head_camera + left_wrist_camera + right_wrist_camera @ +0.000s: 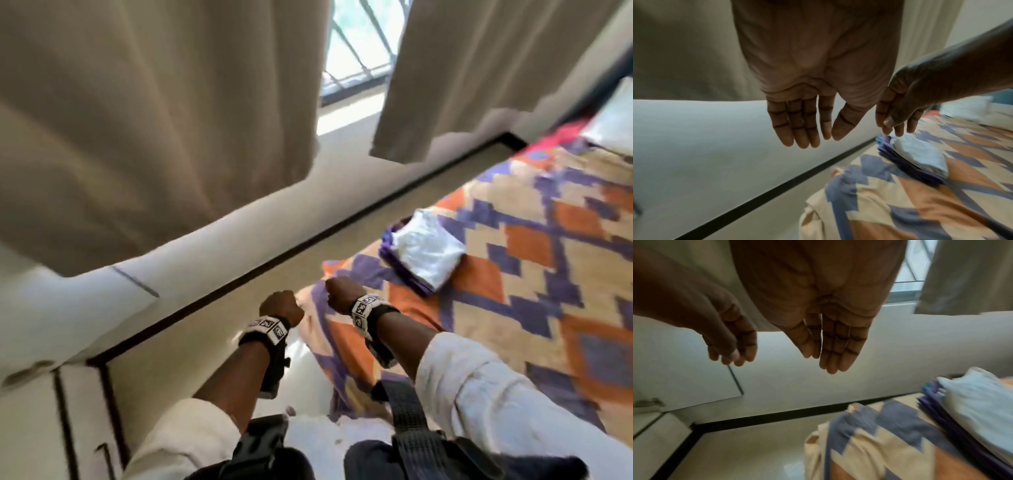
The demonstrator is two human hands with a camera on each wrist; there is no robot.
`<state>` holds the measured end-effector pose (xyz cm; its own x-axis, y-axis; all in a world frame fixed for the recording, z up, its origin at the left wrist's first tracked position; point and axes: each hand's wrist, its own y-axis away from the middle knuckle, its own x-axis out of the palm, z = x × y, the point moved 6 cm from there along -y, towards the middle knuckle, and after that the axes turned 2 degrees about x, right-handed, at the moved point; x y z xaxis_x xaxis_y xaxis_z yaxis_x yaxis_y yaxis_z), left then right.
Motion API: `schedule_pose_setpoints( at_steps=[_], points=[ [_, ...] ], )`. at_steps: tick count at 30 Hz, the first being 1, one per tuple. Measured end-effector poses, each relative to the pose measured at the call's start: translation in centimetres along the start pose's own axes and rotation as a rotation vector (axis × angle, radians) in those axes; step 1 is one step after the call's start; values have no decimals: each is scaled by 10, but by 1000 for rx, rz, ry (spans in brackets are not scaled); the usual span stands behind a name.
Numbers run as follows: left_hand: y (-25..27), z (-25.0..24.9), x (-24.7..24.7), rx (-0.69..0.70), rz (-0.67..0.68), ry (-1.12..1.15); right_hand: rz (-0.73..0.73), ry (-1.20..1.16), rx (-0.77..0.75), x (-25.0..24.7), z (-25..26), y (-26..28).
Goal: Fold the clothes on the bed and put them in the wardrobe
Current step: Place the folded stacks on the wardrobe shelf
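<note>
Head view showed my left hand (281, 304) and right hand (342, 294) empty, fingers relaxed and straight, near the folded white-and-purple stack (424, 253) on the patterned bed (534, 308); I judged lifting it toward the wardrobe came next.

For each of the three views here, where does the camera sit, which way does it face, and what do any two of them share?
Head: worn on the head, looking down at the bed, both forearms, left hand and right hand.
Left wrist: looks along the open left hand toward the wall; the right hand shows too.
Right wrist: looks along the open right hand toward wall and window; the left hand shows too.
Shared: all three show the folded clothes.
</note>
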<state>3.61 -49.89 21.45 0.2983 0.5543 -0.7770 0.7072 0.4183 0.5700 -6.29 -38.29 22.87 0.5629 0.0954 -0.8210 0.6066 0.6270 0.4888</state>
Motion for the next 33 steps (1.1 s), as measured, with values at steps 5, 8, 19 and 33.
schedule_pose_setpoints(
  at_steps=[5, 8, 19, 33],
  points=[
    [-13, -72, 39, 137, 125, -112, -2, -105, 223, 5, -109, 26],
    [-27, -113, 57, 138, 186, -106, 1, -149, 298, 7, -167, 27],
    [-180, -268, 145, -130, 135, 635, -112, -446, 505, -48, -442, -96],
    [-286, -319, 254, -602, -181, 1121, -234, -848, 581, -3, -612, -234]
  ],
)
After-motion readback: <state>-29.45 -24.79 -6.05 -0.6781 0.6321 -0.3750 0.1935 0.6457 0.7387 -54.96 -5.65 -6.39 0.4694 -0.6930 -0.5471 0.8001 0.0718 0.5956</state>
